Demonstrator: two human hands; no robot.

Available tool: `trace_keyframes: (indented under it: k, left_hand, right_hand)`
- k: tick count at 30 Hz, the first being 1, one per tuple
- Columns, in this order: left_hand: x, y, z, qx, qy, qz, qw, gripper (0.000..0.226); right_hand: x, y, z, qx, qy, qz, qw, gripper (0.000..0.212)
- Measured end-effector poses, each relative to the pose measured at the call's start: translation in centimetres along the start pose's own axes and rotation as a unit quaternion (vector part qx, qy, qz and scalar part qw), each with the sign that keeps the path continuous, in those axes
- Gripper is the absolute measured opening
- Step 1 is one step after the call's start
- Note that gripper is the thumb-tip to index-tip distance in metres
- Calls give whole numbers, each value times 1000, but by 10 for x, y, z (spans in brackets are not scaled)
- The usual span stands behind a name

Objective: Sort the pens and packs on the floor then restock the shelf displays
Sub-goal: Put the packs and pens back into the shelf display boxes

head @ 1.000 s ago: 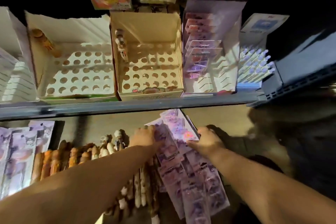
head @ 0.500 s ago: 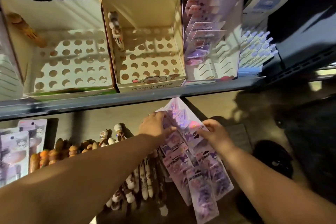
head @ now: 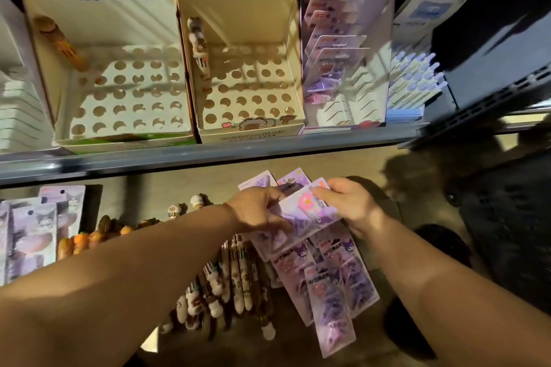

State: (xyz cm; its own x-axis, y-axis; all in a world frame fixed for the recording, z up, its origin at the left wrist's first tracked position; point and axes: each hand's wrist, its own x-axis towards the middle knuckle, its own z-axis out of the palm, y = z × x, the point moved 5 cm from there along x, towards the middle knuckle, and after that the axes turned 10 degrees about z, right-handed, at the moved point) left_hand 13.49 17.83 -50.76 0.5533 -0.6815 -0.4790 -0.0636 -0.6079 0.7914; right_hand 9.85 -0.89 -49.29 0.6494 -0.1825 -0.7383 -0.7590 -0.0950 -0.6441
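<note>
2 bare forearms reach forward and converge; left hand (head: pixel 256 211) and right hand (head: pixel 348 205) sit close together, fingers curled, pinching purple packs (head: pixel 301 219).

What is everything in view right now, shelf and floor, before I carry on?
shelf: one, grey, across the middle
left box: one, white with holes, shelf left
orange pen: one, left box's back left corner
middle box: one, cream with holes, shelf centre
white pen: one, middle box's back left corner
pack display: one, purple, shelf right, partly filled
blue-capped pens: many, far right of shelf
left packs: several, purple, floor left
orange pens: several, floor, left of centre
white-brown pens: many, floor centre
fanned packs: several, purple, floor below the hands
held pack: one, purple with pink flower, between the hands
left hand: grips held pack's left side
right hand: pinches its right edge
</note>
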Motion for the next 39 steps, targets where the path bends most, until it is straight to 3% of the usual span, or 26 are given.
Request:
trace_keyframes:
  k: [4, 7, 9, 12, 16, 18, 25, 29, 32, 36, 39]
  left_hand:
    - [-10, -26, -9, -124, 21, -54, 991, 31]
    - [-24, -48, -18, -312, 67, -68, 945, 41]
    - [-30, -59, -22, -398, 83, -52, 912, 45]
    - [-36, -62, -25, -440, 97, -43, 892, 36]
    - [-37, -61, -25, -447, 118, -40, 886, 31]
    - [-36, -62, -24, -443, 126, -44, 886, 34]
    - [-37, -65, -18, -455, 177, -55, 871, 62]
    - [-38, -58, -14, -481, 219, -63, 847, 45]
    - [-36, -55, -9, -490, 233, -65, 837, 42]
    - [-32, -40, 3, -548, 210, -53, 808, 52]
    - [-34, -20, 14, -594, 176, -47, 784, 50]
  right_hand:
    - [11, 5, 11, 19, 88, 25, 996, 19]
    - [17, 18, 26, -173, 81, 1, 982, 13]
    - [18, 24, 40, -309, 64, -24, 949, 26]
    - [20, 30, 57, -419, 71, -16, 905, 41]
    - [17, 29, 69, -484, 107, 19, 868, 63]
    - [16, 28, 71, -489, 113, 40, 864, 64]
    - [30, 31, 64, -426, 78, 89, 897, 45]
    - [11, 32, 40, -171, 5, 58, 984, 48]
    - [-12, 38, 24, 2, -37, 67, 997, 44]
    - [-34, 44, 32, 59, -88, 92, 990, 29]
    - [-36, 43, 57, -21, -108, 58, 992, 45]
